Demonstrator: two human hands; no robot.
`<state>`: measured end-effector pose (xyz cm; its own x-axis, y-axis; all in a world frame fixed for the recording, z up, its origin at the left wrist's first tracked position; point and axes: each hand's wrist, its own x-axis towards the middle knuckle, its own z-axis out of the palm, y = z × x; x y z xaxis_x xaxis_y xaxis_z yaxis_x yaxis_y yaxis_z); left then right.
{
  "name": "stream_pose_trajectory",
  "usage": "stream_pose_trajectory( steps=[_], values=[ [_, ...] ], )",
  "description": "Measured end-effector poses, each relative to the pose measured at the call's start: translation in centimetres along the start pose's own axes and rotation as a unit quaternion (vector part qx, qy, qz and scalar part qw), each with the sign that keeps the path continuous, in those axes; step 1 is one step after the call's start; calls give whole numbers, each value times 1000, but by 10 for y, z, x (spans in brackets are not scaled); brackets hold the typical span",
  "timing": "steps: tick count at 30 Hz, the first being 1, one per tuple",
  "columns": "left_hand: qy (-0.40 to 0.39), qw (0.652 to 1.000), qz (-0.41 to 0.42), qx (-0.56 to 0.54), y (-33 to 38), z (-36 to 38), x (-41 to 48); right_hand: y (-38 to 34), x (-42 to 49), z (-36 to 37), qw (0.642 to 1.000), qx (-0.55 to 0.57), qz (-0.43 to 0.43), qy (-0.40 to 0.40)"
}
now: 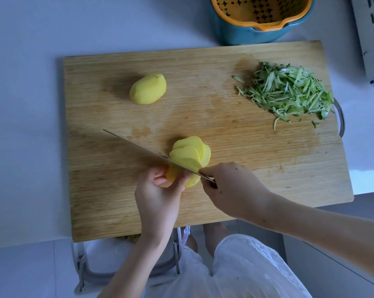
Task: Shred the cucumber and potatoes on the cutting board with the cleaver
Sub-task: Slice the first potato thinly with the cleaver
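Observation:
On the wooden cutting board [224, 168] a peeled yellow potato [177, 175] lies near the front edge, with several cut slices [192, 150] fanned out behind it. My left hand [160, 190] grips the uncut end with curled fingers. My right hand [231, 186] holds the handle of the cleaver [138, 147], whose blade is seen edge-on and runs diagonally across the potato. A second whole peeled potato [148, 89] rests at the back left of the board. A pile of green cucumber shreds [289, 93] lies at the back right.
A blue bowl with an orange strainer insert [261, 18] stands behind the board. A perforated metal object [373, 35] is at the far right. The board overhangs the white counter's front edge, above a bin with a white liner [108, 259].

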<state>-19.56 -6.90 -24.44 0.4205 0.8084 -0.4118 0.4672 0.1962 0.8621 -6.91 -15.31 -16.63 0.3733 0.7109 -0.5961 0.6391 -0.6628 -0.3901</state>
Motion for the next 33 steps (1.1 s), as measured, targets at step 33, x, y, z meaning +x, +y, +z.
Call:
stream_pose_trajectory(
  steps=[33],
  values=[
    [8,1000,15,-8,1,0,-2,2,-44,-32,999,12,24,-28]
  ],
)
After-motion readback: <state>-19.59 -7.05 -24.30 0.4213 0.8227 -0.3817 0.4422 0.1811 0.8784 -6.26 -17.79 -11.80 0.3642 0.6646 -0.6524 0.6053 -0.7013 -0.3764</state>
